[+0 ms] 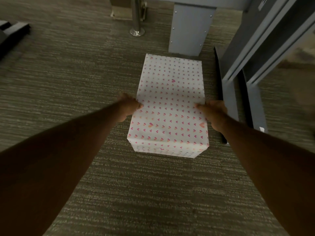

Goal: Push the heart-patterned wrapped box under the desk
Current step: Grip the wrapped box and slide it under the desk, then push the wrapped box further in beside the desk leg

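On carpet point(71, 86), both hands' fingers clamp the heart-patterned box point(168, 106) sides; far edge meets grey desk leg point(189, 28).

Grey-brown ribbed carpet floor point(68, 82)

The heart-patterned wrapped box point(170, 103) sits directly on it, near a grey desk leg panel point(189, 28) and a metal pole foot point(137, 32).

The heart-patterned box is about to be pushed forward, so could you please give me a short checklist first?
1. Left hand on the side of the heart-patterned box: ok.
2. Right hand on the opposite side: ok.
3. Box flat on the carpet: ok.
4. Path ahead: not ok, the grey desk leg stands right at the far end.
5. Room on the right beside the dark panel: cannot tell.
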